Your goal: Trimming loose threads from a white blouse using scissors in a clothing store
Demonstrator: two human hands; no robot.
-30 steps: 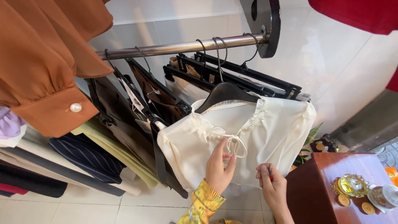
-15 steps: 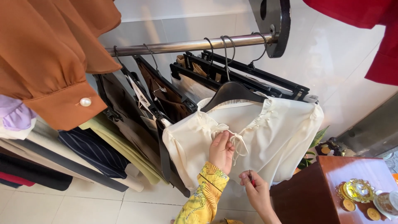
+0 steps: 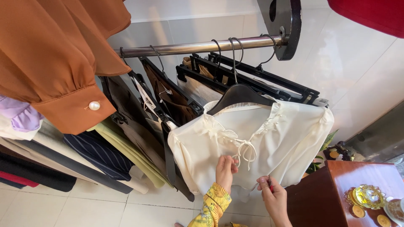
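A cream blouse [image 3: 286, 134] with a tied neck string [image 3: 245, 150] hangs on a black hanger [image 3: 240, 94] from a metal rail [image 3: 193, 46]. My left hand [image 3: 225, 170], in a yellow patterned sleeve, pinches the blouse fabric just below and left of the string's bow. My right hand [image 3: 272, 195] grips the blouse's lower front edge, with a small red thing showing between its fingers; what that is cannot be made out.
Dark clip hangers with brown and black garments [image 3: 168, 98] crowd the rail to the left. An orange sleeve with a pearl button [image 3: 94, 105] hangs at upper left. A reddish wooden table [image 3: 324, 189] with gold dishes stands at lower right. A red garment [image 3: 370, 14] hangs above.
My left hand slid down from the bow to the fabric under it. My right hand shifted slightly right along the lower edge. The string now hangs free.
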